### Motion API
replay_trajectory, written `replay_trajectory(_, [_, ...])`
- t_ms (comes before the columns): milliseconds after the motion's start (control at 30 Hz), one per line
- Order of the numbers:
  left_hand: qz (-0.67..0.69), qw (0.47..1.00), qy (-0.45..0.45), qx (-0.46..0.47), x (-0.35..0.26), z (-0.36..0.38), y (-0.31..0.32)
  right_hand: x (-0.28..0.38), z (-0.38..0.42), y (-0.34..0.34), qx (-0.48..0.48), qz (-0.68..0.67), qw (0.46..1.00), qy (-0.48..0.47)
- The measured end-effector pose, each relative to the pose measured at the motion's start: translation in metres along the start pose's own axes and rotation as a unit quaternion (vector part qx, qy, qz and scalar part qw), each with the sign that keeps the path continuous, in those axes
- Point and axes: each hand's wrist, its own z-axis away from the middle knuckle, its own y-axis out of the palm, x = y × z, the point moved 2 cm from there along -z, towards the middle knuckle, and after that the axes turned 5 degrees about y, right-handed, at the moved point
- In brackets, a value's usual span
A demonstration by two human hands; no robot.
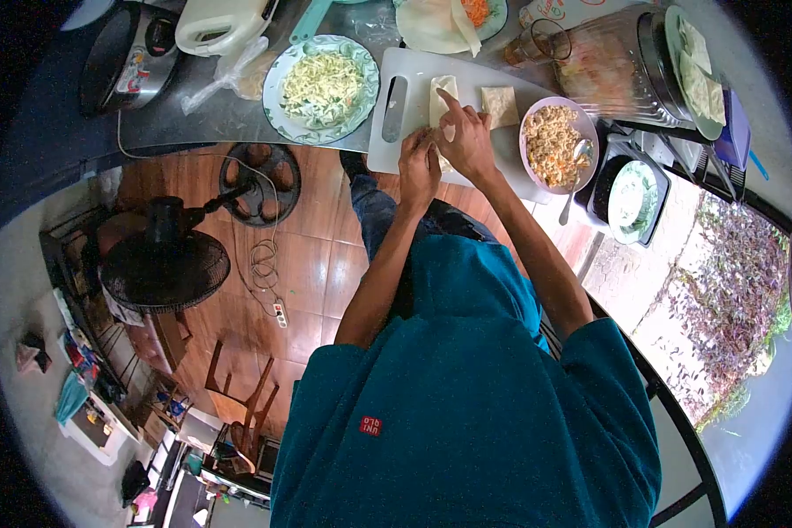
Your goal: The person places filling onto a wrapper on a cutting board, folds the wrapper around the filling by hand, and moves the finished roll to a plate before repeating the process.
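Note:
A pale folded wrapper (pixel 443 85) lies lengthwise on the white cutting board (pixel 394 145), partly covered by my hands. My left hand (pixel 420 167) is closed in a pinch at the wrapper's left side; whatever its fingertips hold is hidden. Just right of it, my right hand (pixel 469 143) stretches its index finger over the wrapper, with the thumb apart and the other fingers bent. A square folded parcel (pixel 500 106) rests on the board to the right. Beside it stands a pink bowl (pixel 525 163) of chopped filling, with a spoon (pixel 573 191) leaning in it.
A patterned plate (pixel 273 106) of shredded pale food stands left of the board. Behind are a plate with wrappers (pixel 433 31) and shredded carrot, and a glass cup (pixel 550 40). A green plate (pixel 708 121) with folded parcels is at right. A fan (pixel 165 264) stands on the floor.

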Motion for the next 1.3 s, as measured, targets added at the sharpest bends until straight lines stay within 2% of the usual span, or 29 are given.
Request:
replay_trajectory(233, [0.033, 0.999, 0.02, -0.028, 0.003, -0.003, -0.005, -0.005, -0.012, 0.007, 0.042, 0.071, 0.995, -0.061])
replay_trajectory(300, [0.08, 0.995, -0.063, -0.012, 0.005, -0.004, -0.007, -0.006, -0.013, 0.007, 0.053, 0.065, 0.995, -0.061])
replay_trajectory(433, [0.079, 0.996, -0.036, -0.001, 0.003, -0.01, -0.012, -0.007, -0.016, 0.01, 0.085, 0.055, 0.994, -0.033])
replay_trajectory(500, [0.075, 0.997, 0.006, -0.002, 0.003, -0.012, -0.012, -0.008, -0.015, 0.011, 0.08, 0.04, 0.995, -0.041])
replay_trajectory(633, [0.081, 0.997, 0.001, -0.005, 0.006, -0.011, -0.011, -0.007, -0.012, 0.008, 0.084, 0.015, 0.995, -0.047])
replay_trajectory(700, [0.085, 0.994, -0.061, 0.008, 0.008, -0.01, -0.009, -0.006, -0.009, 0.004, 0.08, 0.003, 0.996, -0.046])
replay_trajectory(733, [0.086, 0.994, -0.061, 0.008, 0.008, -0.01, -0.008, -0.005, -0.008, 0.002, 0.077, -0.009, 0.996, -0.046])
replay_trajectory(800, [0.054, 0.998, 0.012, 0.007, 0.005, -0.01, -0.01, -0.006, -0.007, -0.004, 0.066, -0.033, 0.997, -0.032])
replay_trajectory(900, [0.016, 0.999, 0.041, 0.022, -0.004, -0.009, -0.01, -0.007, -0.006, -0.009, 0.053, -0.065, 0.996, -0.01])
replay_trajectory(1000, [0.021, 0.998, 0.005, 0.054, -0.008, -0.006, -0.007, -0.007, -0.005, -0.011, 0.048, -0.064, 0.997, -0.006])
replay_trajectory(1133, [-0.003, 0.998, 0.009, 0.055, -0.001, -0.004, -0.002, -0.003, -0.008, -0.013, 0.058, -0.029, 0.998, -0.026])
replay_trajectory(1300, [0.022, 0.999, 0.046, 0.006, 0.002, -0.006, -0.006, -0.004, -0.013, -0.005, 0.082, 0.0, 0.996, -0.04])
